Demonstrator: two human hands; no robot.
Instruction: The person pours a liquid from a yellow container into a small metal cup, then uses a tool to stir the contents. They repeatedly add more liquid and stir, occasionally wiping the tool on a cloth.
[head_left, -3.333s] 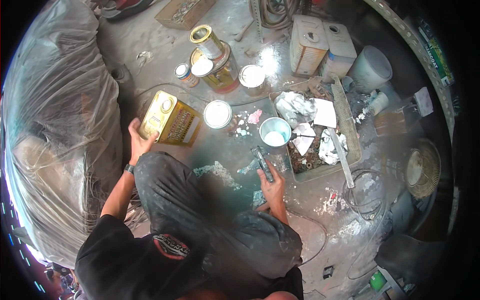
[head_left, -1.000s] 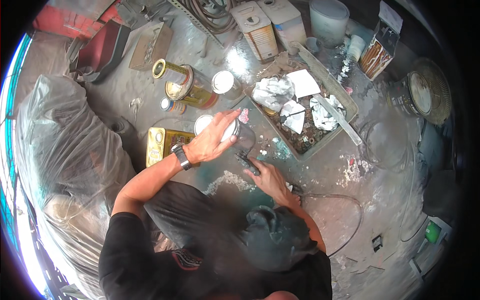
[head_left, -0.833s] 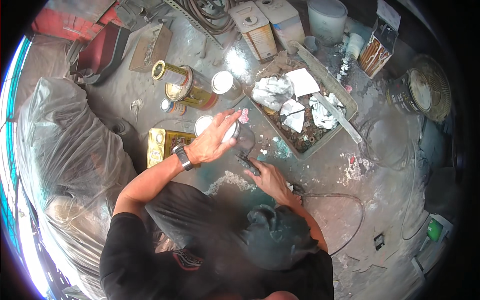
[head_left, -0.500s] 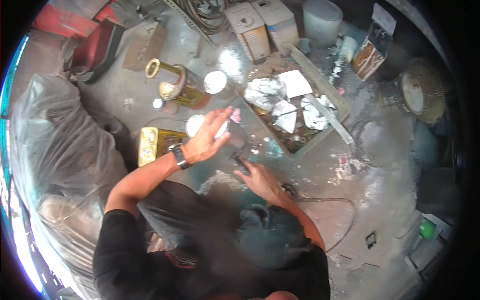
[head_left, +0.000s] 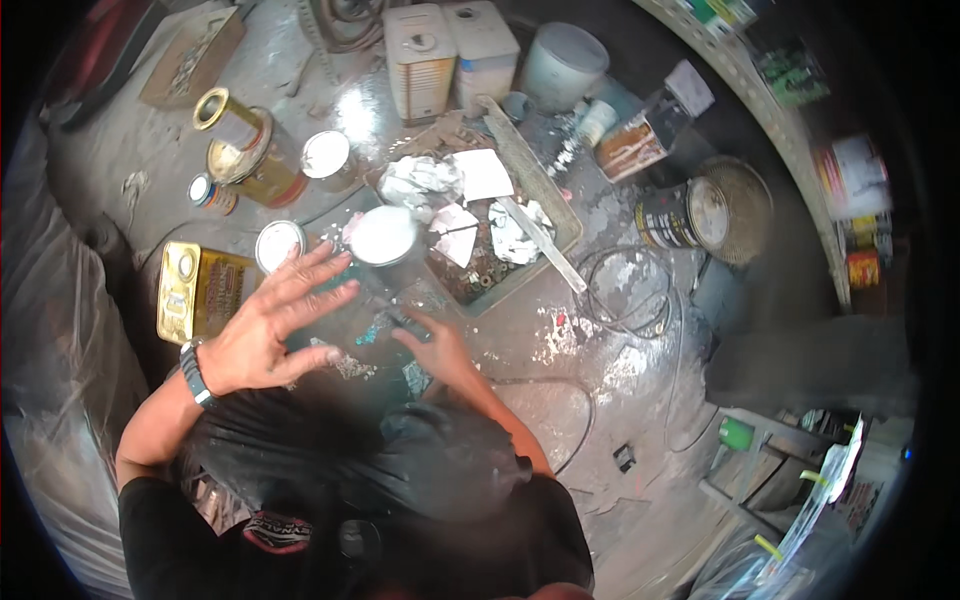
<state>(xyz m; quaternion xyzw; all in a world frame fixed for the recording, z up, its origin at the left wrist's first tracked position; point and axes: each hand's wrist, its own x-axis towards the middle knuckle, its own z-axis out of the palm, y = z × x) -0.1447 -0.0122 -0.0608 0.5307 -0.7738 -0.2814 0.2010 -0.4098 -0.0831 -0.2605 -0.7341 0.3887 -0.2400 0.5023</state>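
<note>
My left hand (head_left: 275, 330) has its fingers spread and holds nothing. Beyond its fingertips sits a round white top (head_left: 385, 232) on a blurred, see-through cup. My right hand (head_left: 432, 345) is closed on a dark metal tool (head_left: 398, 318) just below that cup; whether the two are joined is unclear. A can with a white lid (head_left: 280, 242) is partly behind my left fingertips. Left of it lies a yellow rectangular tin (head_left: 200, 290).
A tray (head_left: 565, 225) of hardware, crumpled paper and a metal strip is beyond my hands. Stacked cans (head_left: 270, 180), white jugs (head_left: 418, 70) and a bucket (head_left: 565, 65) stand farther back. Hoses cross the floor, plastic sheeting (head_left: 55, 380) is at left, shelving (head_left: 775, 140) at right.
My left hand has lifted off the white-topped cup and come back toward me with fingers spread. The view has turned rightward, bringing the shelving into sight.
</note>
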